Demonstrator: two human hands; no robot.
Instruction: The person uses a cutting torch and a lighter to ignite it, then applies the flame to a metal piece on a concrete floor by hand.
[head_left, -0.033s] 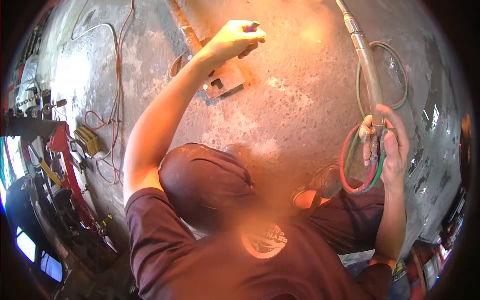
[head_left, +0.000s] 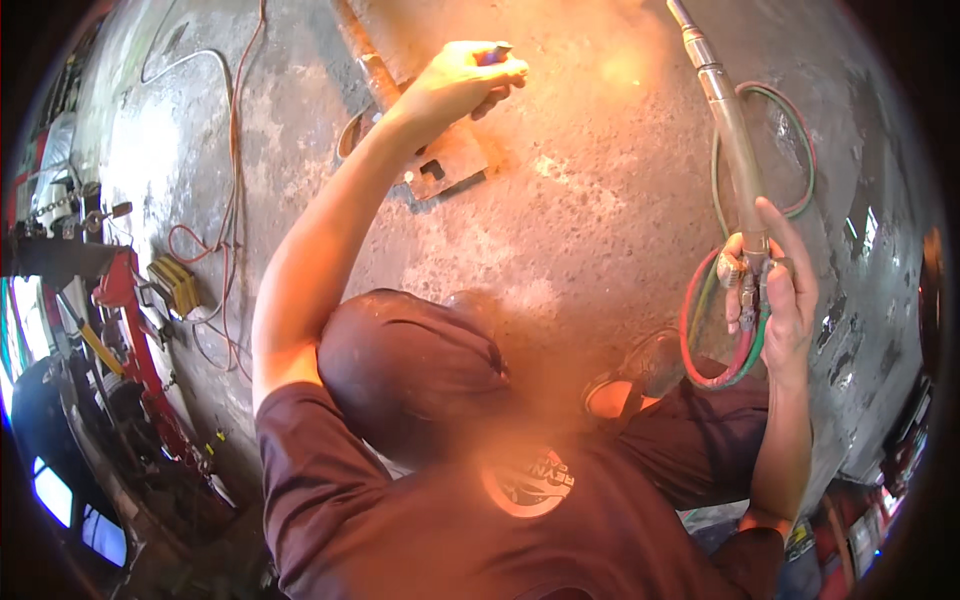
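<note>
My left hand (head_left: 468,82) is stretched far forward over the floor, fingers closed round what looks like a small blue lighter (head_left: 493,55). Most of it is hidden by the fingers. On the right, my right hand (head_left: 790,295) grips the rear end of a long metal gas torch (head_left: 738,160), with fingers at its valve knobs (head_left: 732,268). The torch points forward and slightly left, its tip near the top edge. A red hose (head_left: 692,345) and a green hose (head_left: 757,350) loop from its rear end. Orange light glows between lighter and torch tip.
Under my left forearm lies a metal piece (head_left: 455,165) with a notched hole, beside a long rusty bar (head_left: 378,80). Cables (head_left: 236,150) run along the floor at left, near a yellow block (head_left: 174,285) and red equipment (head_left: 125,290). My knee (head_left: 410,370) is bent between the arms.
The torch tip has shifted slightly left. My left hand has also moved a little left, still holding the lighter. My right index finger lies a little differently along the torch.
</note>
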